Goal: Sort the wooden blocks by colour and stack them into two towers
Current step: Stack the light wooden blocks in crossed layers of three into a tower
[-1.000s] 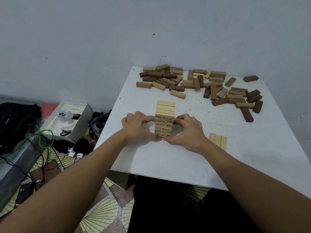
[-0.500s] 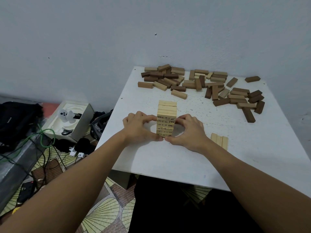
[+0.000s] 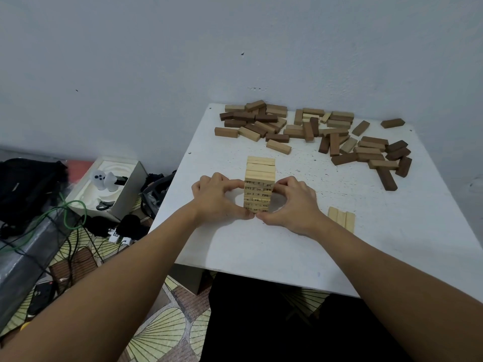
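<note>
Pale wood tower (image 3: 259, 184) stands upright near the middle of the white table (image 3: 392, 244), several layers high, numbers printed on the block ends facing the camera. Left hand (image 3: 217, 198) cups its left side, right hand (image 3: 290, 205) its right; fingers curled round, index fingers touching the upper layers, thumbs meeting at the base in front. Both hands hold the tower from either side; how hard they press, cannot tell.

Three pale blocks (image 3: 341, 218) lie flat side by side, just right of the right wrist, apart from the tower.

Loose pile (image 3: 308, 129) of dark brown and lighter blocks spread along the far edge of the table, well apart from the tower. One dark block (image 3: 392, 123) lies alone at the far right.

Floor to the left: open white box (image 3: 109, 189), black bag (image 3: 28, 186), green cable (image 3: 70, 207), other clutter too blurred to name.
</note>
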{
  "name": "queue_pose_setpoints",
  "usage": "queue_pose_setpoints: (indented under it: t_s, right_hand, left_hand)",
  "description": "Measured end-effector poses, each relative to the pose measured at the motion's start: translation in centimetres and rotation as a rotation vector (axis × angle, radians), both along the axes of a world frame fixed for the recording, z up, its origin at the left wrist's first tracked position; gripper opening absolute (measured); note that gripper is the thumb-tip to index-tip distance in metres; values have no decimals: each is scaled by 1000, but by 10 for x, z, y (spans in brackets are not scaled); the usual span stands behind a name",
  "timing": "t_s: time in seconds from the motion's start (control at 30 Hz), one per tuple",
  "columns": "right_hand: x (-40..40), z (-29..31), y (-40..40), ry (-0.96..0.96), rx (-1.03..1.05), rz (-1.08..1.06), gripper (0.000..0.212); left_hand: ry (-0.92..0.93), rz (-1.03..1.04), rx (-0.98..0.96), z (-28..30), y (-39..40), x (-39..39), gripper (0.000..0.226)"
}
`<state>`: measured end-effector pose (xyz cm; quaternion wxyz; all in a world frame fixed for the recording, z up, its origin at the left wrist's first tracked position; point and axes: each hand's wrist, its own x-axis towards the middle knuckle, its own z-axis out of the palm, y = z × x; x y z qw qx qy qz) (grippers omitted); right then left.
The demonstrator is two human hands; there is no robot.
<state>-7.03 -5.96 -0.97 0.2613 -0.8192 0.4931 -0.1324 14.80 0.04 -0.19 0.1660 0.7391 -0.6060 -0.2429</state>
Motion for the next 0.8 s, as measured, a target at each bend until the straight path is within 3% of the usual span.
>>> queue_pose_setpoints:
  t_s: [0.2, 0.8]
  right_hand:
    - [1, -1, -2, 4, 8, -3, 73]
    - [32, 9, 6, -8, 22, -5, 71]
  left_hand:
    - [-4, 8, 17, 1, 0, 0, 67]
    - [32, 47, 151, 25, 9, 23, 67]
